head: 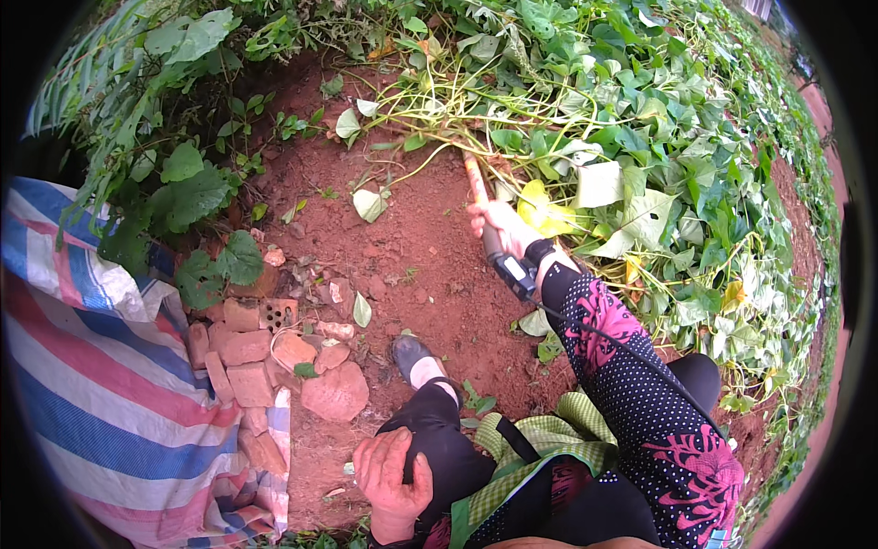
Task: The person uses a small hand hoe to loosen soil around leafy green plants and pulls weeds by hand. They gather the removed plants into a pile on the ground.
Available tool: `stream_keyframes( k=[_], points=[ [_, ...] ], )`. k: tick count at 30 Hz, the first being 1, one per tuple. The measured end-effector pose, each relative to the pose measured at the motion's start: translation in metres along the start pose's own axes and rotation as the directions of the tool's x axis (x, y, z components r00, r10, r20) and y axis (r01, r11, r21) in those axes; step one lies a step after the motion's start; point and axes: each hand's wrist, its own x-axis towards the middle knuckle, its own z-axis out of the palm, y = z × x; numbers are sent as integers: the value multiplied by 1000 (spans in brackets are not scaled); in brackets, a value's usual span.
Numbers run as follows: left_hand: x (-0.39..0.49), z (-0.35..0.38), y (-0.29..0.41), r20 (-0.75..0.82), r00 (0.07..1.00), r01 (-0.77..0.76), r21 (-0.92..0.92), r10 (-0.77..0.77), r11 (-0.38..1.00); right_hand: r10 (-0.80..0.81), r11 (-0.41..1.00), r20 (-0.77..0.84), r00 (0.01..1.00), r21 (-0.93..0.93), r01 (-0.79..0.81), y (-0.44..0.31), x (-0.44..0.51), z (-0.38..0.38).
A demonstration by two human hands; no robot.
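My right hand (pixel 504 226) is closed around the handle (pixel 475 180) of a tool at the edge of the vines; whatever is at the tool's far end is hidden under stems. A dark device with a cable is at that wrist. Tangled leafy vines (pixel 453 120) spread over the handle's far end, with a yellow leaf (pixel 545 209) beside my right hand. My left hand (pixel 394 473) rests by my bent knee, fingers slightly curled, holding nothing. Reddish bare soil (pixel 411 254) lies between the vines and my feet.
At left, a striped woven plastic sheet (pixel 116 370) lies beside broken bricks (pixel 250 384) and a flat reddish slab (pixel 335 391). Broad-leafed weeds (pixel 185 199) overhang the upper left. My shoe (pixel 411 357) stands on the soil. Dense vines fill the right side.
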Motion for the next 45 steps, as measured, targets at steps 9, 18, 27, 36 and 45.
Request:
stream_keyframes(
  k=[9,18,27,36,45],
  points=[
    [-12,-3,-8,-58,997,38,-38,-40,999,-177,826,109,978,-523,208,-46,-144,3],
    [64,-14,-20,455,872,-43,-296,181,954,-336,601,-7,942,-771,209,-104,-324,-13],
    [241,101,-78,908,418,-488,226,-2,843,138,420,-115,984,-893,-163,33,-365,-58],
    [246,349,-59,871,487,-439,180,64,880,334,-236,-175,926,-967,-98,68,-346,-75],
    [219,404,-45,788,610,-492,463,-88,738,421,-459,-83,903,-878,133,65,-354,-88]
  ],
)
